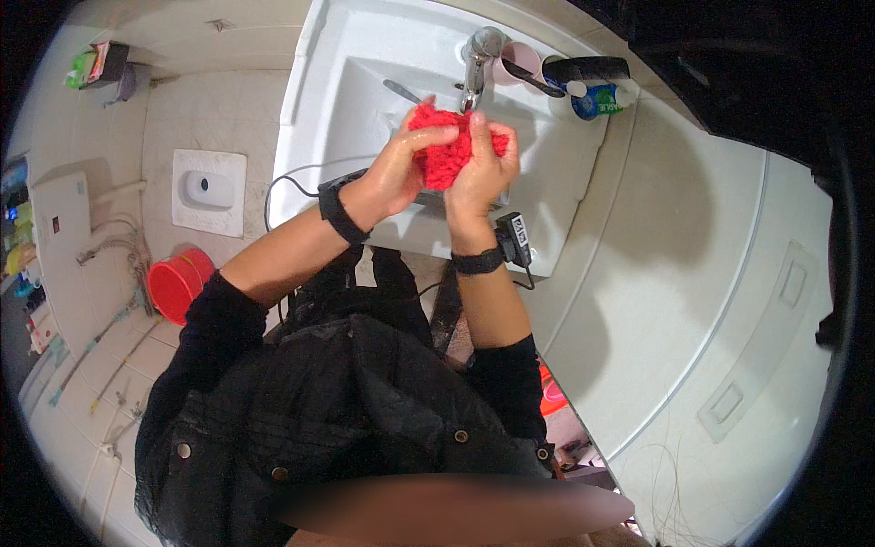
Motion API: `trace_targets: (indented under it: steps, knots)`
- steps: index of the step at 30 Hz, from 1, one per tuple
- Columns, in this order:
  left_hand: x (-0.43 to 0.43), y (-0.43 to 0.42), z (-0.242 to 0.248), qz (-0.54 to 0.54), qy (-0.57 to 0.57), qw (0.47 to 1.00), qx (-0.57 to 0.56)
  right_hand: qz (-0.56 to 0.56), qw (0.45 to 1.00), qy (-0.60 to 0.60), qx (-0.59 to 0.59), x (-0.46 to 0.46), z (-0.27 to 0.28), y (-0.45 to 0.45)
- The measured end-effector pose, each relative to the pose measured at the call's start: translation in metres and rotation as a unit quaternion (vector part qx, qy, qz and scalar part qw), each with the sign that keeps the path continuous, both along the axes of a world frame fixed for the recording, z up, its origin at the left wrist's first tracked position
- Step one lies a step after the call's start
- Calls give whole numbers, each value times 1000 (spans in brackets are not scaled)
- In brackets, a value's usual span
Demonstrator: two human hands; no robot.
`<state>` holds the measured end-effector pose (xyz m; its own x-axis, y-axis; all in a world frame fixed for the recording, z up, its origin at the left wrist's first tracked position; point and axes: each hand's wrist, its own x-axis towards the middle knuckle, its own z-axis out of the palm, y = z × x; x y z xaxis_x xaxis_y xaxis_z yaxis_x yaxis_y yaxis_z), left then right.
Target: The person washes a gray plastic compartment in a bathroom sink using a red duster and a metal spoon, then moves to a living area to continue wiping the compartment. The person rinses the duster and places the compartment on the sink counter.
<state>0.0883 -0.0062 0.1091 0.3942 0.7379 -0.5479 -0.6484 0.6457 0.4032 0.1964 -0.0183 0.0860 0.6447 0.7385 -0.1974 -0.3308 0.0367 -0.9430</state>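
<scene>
My left hand (403, 161) and my right hand (484, 164) hold a bunched red cloth (444, 154) with a coarse, bumpy texture over the white washbasin (547, 171). Both thumbs lie on top of the cloth, and the skin of my left hand looks wet. Just beyond the cloth is the spout of a chrome faucet (475, 72); whether water runs cannot be made out. A grey handle (402, 91) sticks out in the basin past my left fingertips. Part of a metallic object shows below my hands, mostly hidden by them.
Behind the faucet's right side stand a pink cup (517, 63), a black comb (588, 68) and a blue-green package (598, 102). Cabled black devices are strapped at both wrists. On the floor at left are a squat toilet (234, 195) and a red bucket (179, 284). A tiled wall borders the right.
</scene>
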Motion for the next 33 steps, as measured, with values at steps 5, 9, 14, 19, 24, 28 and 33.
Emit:
trace_targets:
  steps: [5,9,14,19,24,28,33]
  knots:
    - [7,-6,14,68,393,820,410,9,905,424,-37,-21,31,-8]
    - [-9,-6,29,70,505,537,673,148,858,486,-80,-11,54,-6]
    - [-29,10,50,19,427,389,816,300,815,485,-98,1,64,-2]
    - [-33,14,69,1,362,322,875,421,762,480,-106,14,69,5]
    - [-29,7,76,38,334,242,910,521,714,455,-105,12,72,18]
    - [-27,7,75,44,322,211,922,546,721,400,-149,8,81,26]
    - [-26,6,74,36,320,161,933,575,724,310,-222,7,97,29]
